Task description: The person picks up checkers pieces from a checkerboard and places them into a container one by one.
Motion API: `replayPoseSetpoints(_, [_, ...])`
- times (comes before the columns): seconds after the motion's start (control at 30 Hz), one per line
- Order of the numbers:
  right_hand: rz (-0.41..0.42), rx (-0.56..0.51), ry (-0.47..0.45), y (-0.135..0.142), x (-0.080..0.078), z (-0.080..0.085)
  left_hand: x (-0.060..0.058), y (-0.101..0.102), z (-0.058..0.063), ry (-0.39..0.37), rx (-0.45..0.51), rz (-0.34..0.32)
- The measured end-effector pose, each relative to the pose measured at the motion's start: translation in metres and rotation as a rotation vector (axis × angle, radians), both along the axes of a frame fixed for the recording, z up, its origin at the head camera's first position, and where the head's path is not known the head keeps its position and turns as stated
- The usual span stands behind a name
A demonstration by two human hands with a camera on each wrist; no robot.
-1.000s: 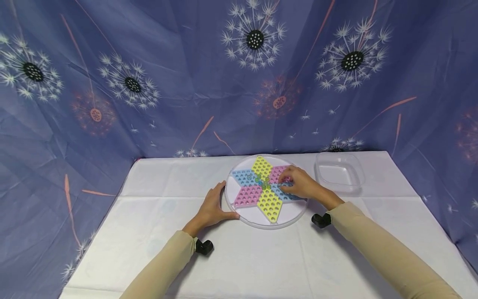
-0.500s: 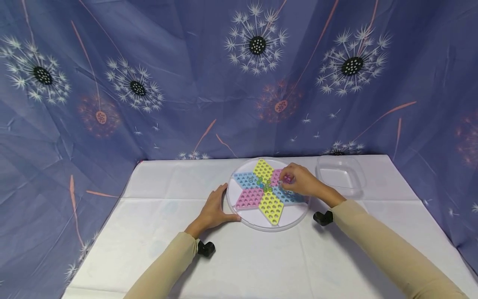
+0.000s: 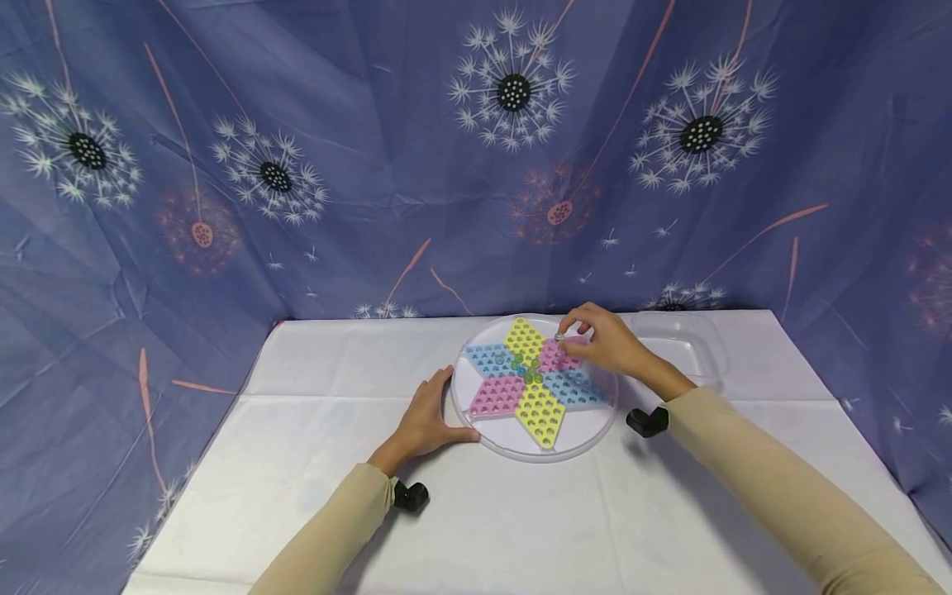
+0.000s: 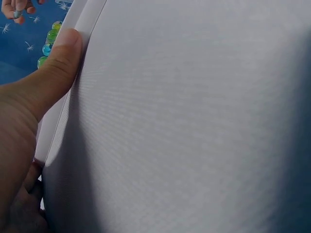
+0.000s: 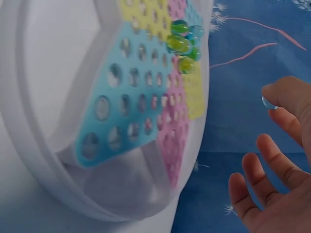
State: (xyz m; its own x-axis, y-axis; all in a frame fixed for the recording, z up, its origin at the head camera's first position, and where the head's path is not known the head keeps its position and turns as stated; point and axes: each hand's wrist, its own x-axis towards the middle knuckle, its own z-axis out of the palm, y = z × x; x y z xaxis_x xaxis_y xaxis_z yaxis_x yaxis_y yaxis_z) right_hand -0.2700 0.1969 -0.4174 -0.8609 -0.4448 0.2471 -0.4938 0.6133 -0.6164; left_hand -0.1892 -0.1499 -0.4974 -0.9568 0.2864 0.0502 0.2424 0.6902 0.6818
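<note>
A round Chinese checkers board [image 3: 506, 434] with a pink, yellow and blue star lies on the table. My left hand [image 3: 426, 420] rests against its left rim, fingers spread along the edge and thumb [image 4: 63, 60] over the rim nearer me. My right hand [image 3: 606, 340] pinches a clear bluish marble [image 5: 268, 103] between thumb and forefinger, above the far pink point; its other fingers are loosely spread. Several green and blue marbles [image 3: 532, 376] sit clustered at the star's centre. One clear marble [image 3: 499, 359] sits in the left blue point.
A clear plastic container [image 3: 680, 343] stands behind and right of the board, partly overlapped by my right hand. The table has a white cloth [image 3: 521, 521]. A blue dandelion-print curtain [image 3: 416, 165] hangs behind and at both sides.
My right hand has risen from low over the right blue and pink points, moving slightly away from me, and the pinched marble now shows. My left hand has stayed at the rim.
</note>
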Motion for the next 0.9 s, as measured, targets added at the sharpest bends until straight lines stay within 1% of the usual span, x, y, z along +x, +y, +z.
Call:
replayPoseSetpoints(0.13, [-0.024, -0.005, -0.029, -0.001, -0.001, 0.011, 0.001, 0.0, 0.002, 0.0, 0.007, -0.002])
replayPoseSetpoints(0.37, [-0.032, -0.008, -0.018, -0.001, -0.004, 0.02, 0.002, -0.001, 0.002, 0.0, 0.009, -0.004])
replayPoseSetpoints(0.9, [-0.028, -0.022, -0.026, -0.001, -0.006, 0.021, 0.001, 0.0, 0.001, 0.002, 0.003, -0.008])
